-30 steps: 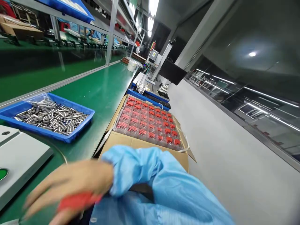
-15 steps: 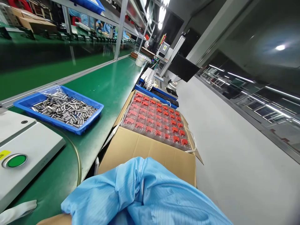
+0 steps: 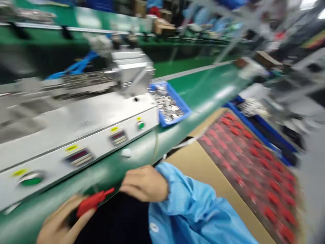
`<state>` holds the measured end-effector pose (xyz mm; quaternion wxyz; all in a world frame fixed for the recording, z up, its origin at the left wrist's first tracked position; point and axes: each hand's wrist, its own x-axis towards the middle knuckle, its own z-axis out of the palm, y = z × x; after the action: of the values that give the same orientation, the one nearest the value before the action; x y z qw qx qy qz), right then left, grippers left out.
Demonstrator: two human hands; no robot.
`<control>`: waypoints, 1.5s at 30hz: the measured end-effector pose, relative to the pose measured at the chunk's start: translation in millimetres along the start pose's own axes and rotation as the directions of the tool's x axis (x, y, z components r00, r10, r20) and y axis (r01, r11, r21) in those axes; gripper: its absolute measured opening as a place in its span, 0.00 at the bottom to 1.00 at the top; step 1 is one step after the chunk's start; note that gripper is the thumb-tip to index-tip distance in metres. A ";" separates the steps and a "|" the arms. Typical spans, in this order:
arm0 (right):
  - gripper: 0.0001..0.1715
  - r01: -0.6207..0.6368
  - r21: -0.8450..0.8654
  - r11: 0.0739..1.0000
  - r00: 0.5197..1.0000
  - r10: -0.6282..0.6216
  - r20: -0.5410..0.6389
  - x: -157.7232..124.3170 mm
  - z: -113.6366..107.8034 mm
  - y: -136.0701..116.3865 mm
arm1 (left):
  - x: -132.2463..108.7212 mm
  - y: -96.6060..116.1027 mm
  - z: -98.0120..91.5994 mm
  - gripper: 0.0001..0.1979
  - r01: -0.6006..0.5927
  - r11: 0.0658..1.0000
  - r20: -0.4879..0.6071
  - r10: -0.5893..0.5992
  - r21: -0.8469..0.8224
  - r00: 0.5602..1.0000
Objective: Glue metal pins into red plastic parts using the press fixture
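My left hand point(image 3: 64, 220) is at the lower left, its thumb and fingers closed on a red plastic part point(image 3: 90, 202) with a narrow tip pointing right. Just right of that tip is my right hand point(image 3: 143, 184), in a blue sleeve, with its fingers curled together. Whether anything is inside the right fingers is hidden. Both hands are over the front edge of the green bench point(image 3: 111, 173), in front of a white machine point(image 3: 83, 125) with green buttons and small displays. Motion blurs the view.
Beyond the machine, a blue tray point(image 3: 175, 101) holds many small metal pins. On the right, an open cardboard box point(image 3: 203, 166) contains a clear tray of red parts point(image 3: 248, 162). A blue bin point(image 3: 269, 132) stands behind it. A small white object point(image 3: 126, 153) lies on the bench.
The view has swung left, bringing the machine and both hands into sight. The red part now shows in my left hand. My right arm has come away from across the box.
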<state>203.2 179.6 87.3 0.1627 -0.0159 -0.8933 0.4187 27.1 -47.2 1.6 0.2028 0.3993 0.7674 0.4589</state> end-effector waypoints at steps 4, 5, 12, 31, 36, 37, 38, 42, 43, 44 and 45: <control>0.07 -0.026 0.047 0.999 0.948 0.039 -0.315 2.6 -17.2 21.6 | -1.9 6.7 -0.1 0.23 0.202 0.964 -0.196 -0.234 -0.171 0.952; 0.05 -0.038 0.010 0.999 0.907 0.039 -0.419 2.9 -17.0 29.8 | 2.6 8.3 1.4 0.23 0.204 0.953 -0.234 -0.256 -0.224 0.938; 0.33 -0.174 0.006 0.985 0.876 0.158 -0.455 12.3 11.1 72.1 | 18.9 22.7 21.0 0.17 0.113 0.916 -0.199 -0.202 -0.385 0.959; 0.14 -0.264 0.294 0.919 0.937 0.317 -0.149 10.4 15.1 42.8 | 27.6 33.7 20.9 0.17 0.089 0.913 -0.173 -0.170 -0.399 0.970; 0.14 -0.335 0.181 0.925 0.936 0.349 -0.047 15.4 20.5 32.0 | 27.0 33.5 20.8 0.18 0.121 0.918 -0.188 -0.204 -0.378 0.961; 0.14 -0.340 0.178 0.923 0.936 0.351 -0.034 16.6 22.4 30.7 | 26.9 33.6 20.8 0.18 0.121 0.919 -0.194 -0.206 -0.375 0.959; 0.13 -0.338 0.177 0.924 0.937 0.348 -0.027 17.7 24.5 30.0 | 26.8 33.6 20.7 0.18 0.119 0.920 -0.198 -0.204 -0.372 0.959; 0.11 -0.326 0.186 0.927 0.941 0.337 -0.034 19.5 31.0 31.2 | 26.3 33.4 21.0 0.16 0.096 0.928 -0.212 -0.181 -0.361 0.960; 0.10 -0.323 0.190 0.927 0.941 0.336 -0.037 19.4 32.0 32.0 | 26.2 33.1 21.1 0.16 0.089 0.929 -0.214 -0.175 -0.360 0.961; 0.10 -0.320 0.192 0.928 0.942 0.333 -0.040 19.3 32.6 32.8 | 26.1 32.5 21.3 0.16 0.081 0.929 -0.218 -0.169 -0.361 0.961; 0.10 -0.320 0.193 0.928 0.942 0.334 -0.042 19.1 33.1 33.4 | 26.0 31.9 21.5 0.15 0.072 0.930 -0.224 -0.161 -0.361 0.961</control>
<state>171.4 179.8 47.7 0.1246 -0.1651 -0.8291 0.5195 39.8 -6.5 19.9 0.1991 0.2492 0.7156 0.6214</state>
